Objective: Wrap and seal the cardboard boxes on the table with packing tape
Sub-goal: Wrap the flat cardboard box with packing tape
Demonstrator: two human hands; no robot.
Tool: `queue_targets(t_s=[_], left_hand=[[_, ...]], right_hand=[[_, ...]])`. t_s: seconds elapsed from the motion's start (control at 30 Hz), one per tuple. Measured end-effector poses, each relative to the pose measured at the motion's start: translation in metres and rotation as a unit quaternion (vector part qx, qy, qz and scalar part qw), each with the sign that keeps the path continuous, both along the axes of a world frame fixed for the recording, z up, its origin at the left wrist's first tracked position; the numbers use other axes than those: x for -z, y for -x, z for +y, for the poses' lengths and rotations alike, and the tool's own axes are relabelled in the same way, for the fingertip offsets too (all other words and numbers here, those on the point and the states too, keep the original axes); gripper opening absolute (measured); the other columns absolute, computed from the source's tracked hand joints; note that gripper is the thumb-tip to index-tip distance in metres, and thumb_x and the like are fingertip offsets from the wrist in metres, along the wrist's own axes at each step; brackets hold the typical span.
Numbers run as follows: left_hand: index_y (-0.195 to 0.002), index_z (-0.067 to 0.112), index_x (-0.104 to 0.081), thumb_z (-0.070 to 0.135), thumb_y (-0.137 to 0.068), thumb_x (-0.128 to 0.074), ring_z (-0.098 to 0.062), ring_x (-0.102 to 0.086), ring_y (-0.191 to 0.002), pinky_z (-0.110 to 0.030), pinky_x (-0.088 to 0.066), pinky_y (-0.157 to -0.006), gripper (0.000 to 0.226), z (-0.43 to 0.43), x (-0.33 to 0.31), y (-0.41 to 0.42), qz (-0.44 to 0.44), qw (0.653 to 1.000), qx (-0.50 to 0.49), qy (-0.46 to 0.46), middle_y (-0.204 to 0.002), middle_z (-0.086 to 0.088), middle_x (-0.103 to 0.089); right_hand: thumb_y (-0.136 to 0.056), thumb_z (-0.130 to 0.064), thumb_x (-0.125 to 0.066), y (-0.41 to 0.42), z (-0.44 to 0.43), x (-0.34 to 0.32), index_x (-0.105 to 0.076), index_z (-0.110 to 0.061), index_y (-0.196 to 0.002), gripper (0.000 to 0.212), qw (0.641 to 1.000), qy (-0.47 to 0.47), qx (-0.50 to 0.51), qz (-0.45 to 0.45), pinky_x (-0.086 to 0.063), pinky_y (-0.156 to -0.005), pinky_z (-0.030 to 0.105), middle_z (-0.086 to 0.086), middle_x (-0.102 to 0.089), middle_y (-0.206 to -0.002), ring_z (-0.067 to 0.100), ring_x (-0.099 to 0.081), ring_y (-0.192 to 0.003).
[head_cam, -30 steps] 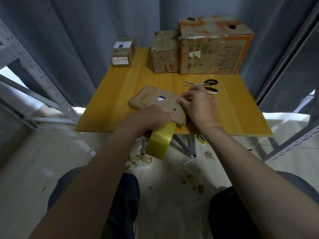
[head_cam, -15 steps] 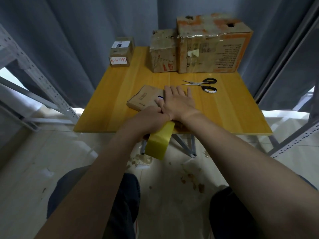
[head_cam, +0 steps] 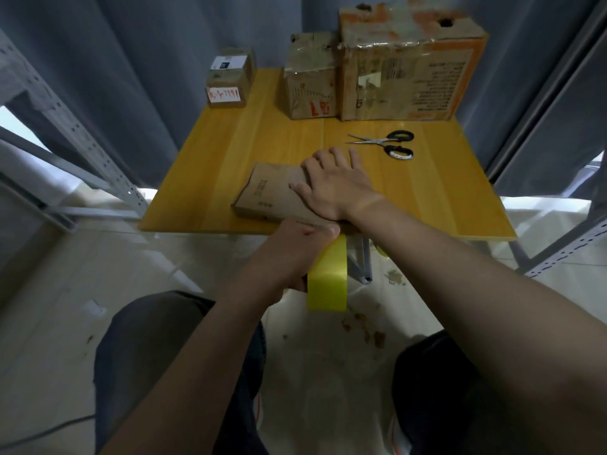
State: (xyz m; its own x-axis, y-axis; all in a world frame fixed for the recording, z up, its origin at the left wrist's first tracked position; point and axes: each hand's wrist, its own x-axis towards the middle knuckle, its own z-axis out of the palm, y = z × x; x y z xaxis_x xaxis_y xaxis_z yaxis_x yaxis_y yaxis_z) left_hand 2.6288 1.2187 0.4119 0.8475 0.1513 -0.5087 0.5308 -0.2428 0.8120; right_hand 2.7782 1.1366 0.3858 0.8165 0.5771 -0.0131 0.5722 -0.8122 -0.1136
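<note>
One flat cardboard box (head_cam: 269, 192) lies at the near edge of the yellow bench (head_cam: 427, 192), and the right grip (head_cam: 335, 188) rests wide on its top, palm down, fingers straight and spread. Just below that edge the left grip (head_cam: 289, 254) is curled round a roll of yellow packing tape (head_cam: 328, 280). Scissors (head_cam: 387, 146) lie beyond the right grip, near it but not touching.

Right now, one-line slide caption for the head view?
The right hand presses a flat cardboard box at the edge of the table; the left hand holds a yellow tape roll below.
</note>
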Motion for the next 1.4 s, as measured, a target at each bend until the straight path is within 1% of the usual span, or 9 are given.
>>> queue_targets(t_s=[0.17, 0.3, 0.43, 0.57, 0.77, 0.9, 1.17, 1.3, 1.4], left_hand=[[-0.112, 0.019, -0.069, 0.046, -0.099, -0.066, -0.018, -0.072, -0.067, -0.025, -0.054, -0.046, 0.03, 0.004, -0.003, 0.003, 0.025, 0.999, 0.025, -0.015, -0.09, -0.008, -0.071], [-0.109, 0.026, -0.066, 0.042, -0.099, -0.068, -0.025, -0.074, -0.091, -0.037, -0.062, -0.071, 0.019, 0.006, 0.003, 0.008, 0.058, 0.997, 0.007, 0.047, -0.107, -0.01, -0.073], [-0.124, 0.022, -0.067, 0.037, -0.099, -0.068, -0.027, -0.073, -0.099, -0.041, -0.06, -0.078, 0.029, 0.006, 0.011, 0.008, 0.052, 0.992, -0.032, 0.108, -0.115, -0.01, -0.073], [-0.118, 0.02, -0.072, 0.038, -0.099, -0.068, -0.018, -0.075, -0.075, -0.029, -0.057, -0.055, 0.026, 0.005, 0.01, 0.0, 0.05, 0.993, -0.029, 0.099, -0.098, -0.008, -0.075], [-0.114, 0.017, -0.074, 0.038, -0.098, -0.07, -0.017, -0.074, -0.067, -0.027, -0.058, -0.051, 0.027, 0.005, 0.008, -0.01, 0.052, 0.994, -0.03, 0.087, -0.093, -0.008, -0.077], [-0.118, 0.015, -0.073, 0.036, -0.098, -0.071, -0.025, -0.075, -0.085, -0.037, -0.063, -0.072, 0.029, 0.006, 0.011, -0.01, 0.055, 0.994, -0.026, 0.095, -0.104, -0.014, -0.076], [-0.114, 0.018, -0.074, 0.037, -0.098, -0.07, -0.015, -0.076, -0.063, -0.029, -0.06, -0.052, 0.024, 0.009, 0.018, -0.005, 0.048, 0.993, -0.029, 0.102, -0.074, 0.0, -0.078], [-0.11, 0.021, -0.072, 0.041, -0.098, -0.07, -0.02, -0.077, -0.071, -0.03, -0.059, -0.053, 0.024, 0.006, 0.021, -0.001, 0.066, 0.992, -0.041, 0.095, -0.091, -0.007, -0.077], [-0.104, 0.019, -0.07, 0.042, -0.099, -0.068, -0.015, -0.075, -0.058, -0.027, -0.056, -0.047, 0.024, 0.005, 0.021, -0.001, 0.064, 0.993, -0.042, 0.094, -0.072, -0.003, -0.078]], right_hand=[[-0.106, -0.063, -0.021, 0.0, 0.001, -0.001, -0.044, -0.025, -0.146, 0.06, 1.0, 0.002, 0.005, 0.001, 0.002, -0.125, 0.061, 0.004, -0.029, -0.164, 0.033, -0.011, -0.156], [-0.106, -0.063, -0.02, 0.0, 0.0, -0.003, -0.042, -0.026, -0.149, 0.061, 1.0, 0.008, 0.007, 0.01, 0.004, -0.125, 0.062, 0.005, -0.026, -0.166, 0.034, -0.008, -0.158], [-0.108, -0.048, -0.036, -0.005, -0.008, -0.01, -0.046, -0.024, -0.148, 0.048, 0.986, -0.164, 0.024, 0.011, -0.011, -0.126, 0.052, 0.003, -0.041, -0.158, 0.03, -0.025, -0.148], [-0.104, -0.024, -0.049, -0.04, -0.05, -0.021, -0.055, -0.016, -0.138, 0.036, 0.962, -0.203, 0.182, -0.033, -0.031, -0.117, 0.049, 0.009, -0.056, -0.143, 0.035, -0.036, -0.139], [-0.108, -0.02, -0.037, -0.071, -0.091, -0.016, -0.056, -0.015, -0.134, 0.033, 0.948, -0.109, 0.279, 0.111, -0.014, -0.122, 0.063, 0.012, -0.051, -0.14, 0.041, -0.02, -0.148], [-0.108, -0.027, -0.044, -0.063, -0.096, -0.01, -0.066, -0.018, -0.116, 0.025, 0.951, -0.11, 0.28, 0.068, -0.027, -0.111, 0.058, 0.01, -0.057, -0.129, 0.041, -0.026, -0.144], [-0.094, -0.026, -0.075, -0.041, -0.105, -0.029, -0.063, -0.009, -0.109, 0.026, 0.956, -0.104, 0.269, 0.059, -0.052, -0.092, 0.044, 0.013, -0.066, -0.107, 0.035, -0.062, -0.103], [-0.09, -0.027, -0.082, -0.029, -0.111, -0.036, -0.05, -0.012, -0.081, 0.037, 0.949, -0.077, 0.286, 0.113, -0.042, -0.063, 0.038, 0.01, -0.058, -0.089, 0.029, -0.058, -0.082], [-0.083, -0.031, -0.088, -0.017, -0.118, -0.043, -0.052, -0.013, -0.081, 0.04, 0.949, -0.072, 0.284, 0.116, -0.036, -0.052, 0.034, 0.01, -0.061, -0.087, 0.023, -0.055, -0.07]])
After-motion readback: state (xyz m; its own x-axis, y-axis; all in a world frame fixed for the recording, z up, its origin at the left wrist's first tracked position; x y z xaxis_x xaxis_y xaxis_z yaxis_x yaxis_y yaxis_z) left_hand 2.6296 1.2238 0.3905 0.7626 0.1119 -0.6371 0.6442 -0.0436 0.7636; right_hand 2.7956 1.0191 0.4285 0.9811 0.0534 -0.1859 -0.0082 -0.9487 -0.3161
